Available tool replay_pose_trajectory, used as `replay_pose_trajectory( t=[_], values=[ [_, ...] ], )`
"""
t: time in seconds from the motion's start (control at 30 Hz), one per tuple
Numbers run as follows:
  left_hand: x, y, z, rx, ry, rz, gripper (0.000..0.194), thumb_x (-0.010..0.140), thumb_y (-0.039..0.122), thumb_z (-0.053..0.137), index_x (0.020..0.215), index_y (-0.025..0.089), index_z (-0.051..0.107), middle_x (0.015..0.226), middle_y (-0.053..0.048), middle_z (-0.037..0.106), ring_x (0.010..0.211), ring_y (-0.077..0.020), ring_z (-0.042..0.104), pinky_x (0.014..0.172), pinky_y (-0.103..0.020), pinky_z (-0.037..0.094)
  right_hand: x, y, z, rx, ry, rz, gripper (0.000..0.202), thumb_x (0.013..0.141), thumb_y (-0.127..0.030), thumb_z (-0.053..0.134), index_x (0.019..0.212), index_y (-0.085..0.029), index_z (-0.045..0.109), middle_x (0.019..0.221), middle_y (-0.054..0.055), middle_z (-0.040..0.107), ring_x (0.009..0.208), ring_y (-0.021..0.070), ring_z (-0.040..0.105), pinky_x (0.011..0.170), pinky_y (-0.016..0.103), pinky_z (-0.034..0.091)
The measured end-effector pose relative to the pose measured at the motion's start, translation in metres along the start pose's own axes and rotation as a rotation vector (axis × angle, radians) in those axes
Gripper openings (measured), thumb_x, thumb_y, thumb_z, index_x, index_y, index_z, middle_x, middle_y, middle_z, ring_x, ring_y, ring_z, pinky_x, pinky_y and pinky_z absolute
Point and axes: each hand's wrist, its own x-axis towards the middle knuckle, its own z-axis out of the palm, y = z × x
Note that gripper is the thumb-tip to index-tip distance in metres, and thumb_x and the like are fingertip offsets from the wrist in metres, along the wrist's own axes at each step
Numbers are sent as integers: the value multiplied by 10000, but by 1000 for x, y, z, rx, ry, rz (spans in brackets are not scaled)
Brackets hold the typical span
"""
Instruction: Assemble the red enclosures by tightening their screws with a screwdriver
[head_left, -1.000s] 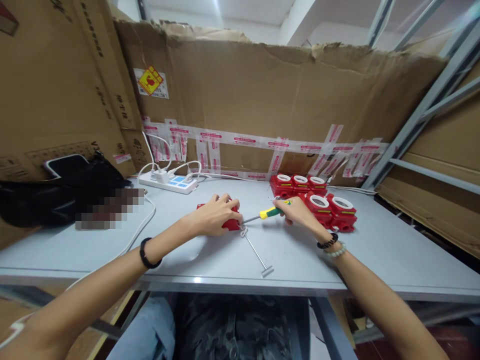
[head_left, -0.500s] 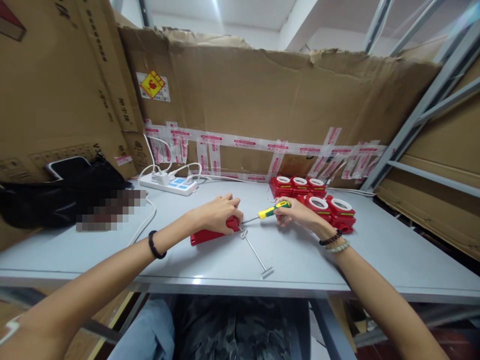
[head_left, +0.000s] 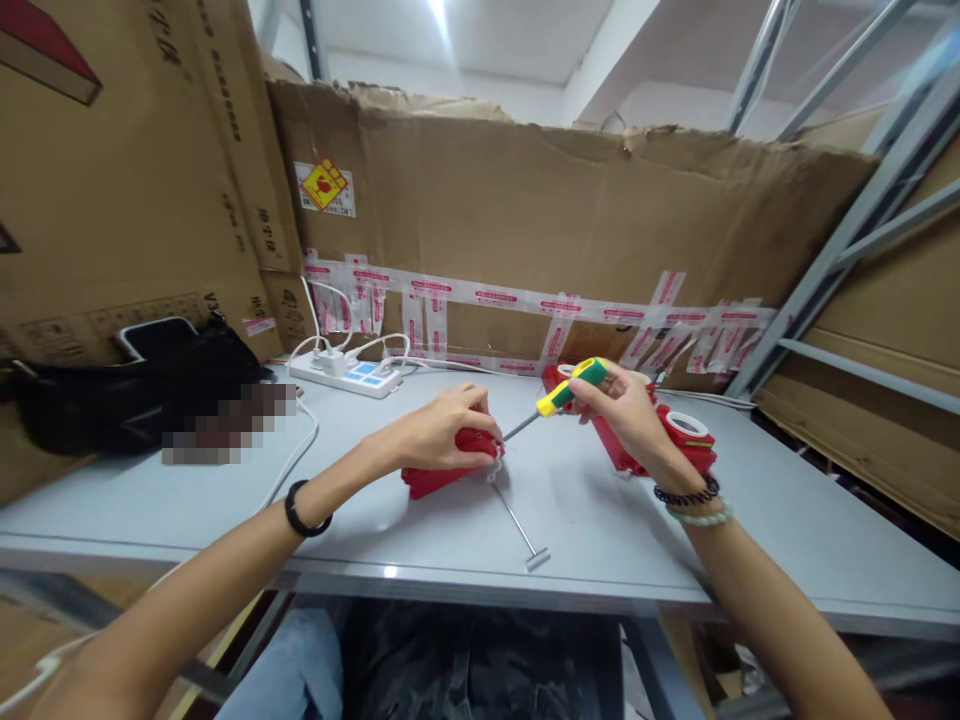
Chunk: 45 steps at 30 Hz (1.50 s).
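Observation:
My left hand (head_left: 448,428) grips a red housing (head_left: 442,480) near the middle of the table, its fingers wrapped over the top. My right hand (head_left: 619,405) is closed on the yellow and green handle of a screwdriver (head_left: 564,392). The screwdriver slants down to the left, and its tip is at the right end of the housing; exact contact is too small to tell. Beside that end hangs a white cord (head_left: 493,468), leading to a thin metal rod with a crossbar (head_left: 537,558) on the table.
Several red housings with white rings (head_left: 687,428) stand behind and right of my right hand. A white power strip (head_left: 345,372) with cables lies at the back left. A black bag (head_left: 142,400) is far left. Cardboard (head_left: 480,210) walls the back.
The screwdriver handle has risen and tilts more steeply, with my right hand lifted alongside it. The housing in my left hand is tipped up a little. The camera view has shifted slightly.

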Motion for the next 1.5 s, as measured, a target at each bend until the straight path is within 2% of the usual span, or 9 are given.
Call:
replay_pose_trajectory(
  t=[0.1,0.23,0.4,0.57,0.8,1.07,1.17,1.3,1.5],
  values=[
    [1,3,2,-30,161,67,223,822,357,635,1006,243,688,919,-48,484,896,-190,467,809,-325,430,4,-28,6,-47,86,-171,325,665,-423,763,836,-189,616,813,20,643,720,144,635,521,217,541],
    [4,1,11,-119,392,87,218,803,322,665,997,224,684,908,-42,482,881,-177,480,802,-327,454,14,-55,20,18,56,-277,349,665,-455,756,836,-194,600,766,-1,632,703,137,632,610,264,579],
    [4,-6,25,-205,596,84,250,770,321,710,996,218,683,905,-39,509,881,-174,501,793,-338,471,28,-66,36,-83,88,-445,505,706,-451,733,1131,-279,521,781,-29,605,659,120,602,593,261,556],
    [-1,-11,33,-202,635,85,251,768,316,713,1003,235,681,940,-44,527,913,-183,515,824,-367,483,35,-67,48,-279,110,-525,386,782,-468,650,1090,-284,506,747,-34,559,623,113,552,545,249,505],
    [-4,-16,36,-195,664,96,244,774,335,705,1003,251,686,956,-47,536,930,-188,521,839,-376,484,41,-75,59,-531,313,-557,218,839,-423,578,958,-244,540,695,-8,542,693,146,566,603,262,458],
    [-8,-16,34,-213,684,92,246,773,298,710,1008,236,674,959,-45,525,934,-180,514,840,-363,481,44,-94,54,-413,-56,-496,249,908,-403,441,1043,-220,543,711,-27,558,642,107,579,569,230,464],
    [-9,-17,36,-212,682,102,248,781,307,702,1018,240,671,958,-45,523,937,-182,516,848,-372,481,47,-91,60,-472,64,-549,237,859,-434,547,946,-214,563,709,-14,535,684,122,577,596,242,466],
    [-9,-19,37,-213,692,103,251,778,302,704,1017,236,671,964,-48,525,944,-185,513,855,-372,479,49,-83,67,-549,234,-575,223,887,-424,500,891,-213,573,672,-12,508,734,138,589,649,259,470],
    [-10,-18,35,-219,673,60,245,792,340,682,1012,232,674,941,-49,513,925,-186,516,847,-373,485,49,-87,58,-280,-53,-433,259,885,-417,504,1059,-231,543,749,-24,578,639,105,611,536,219,493]
  ],
)
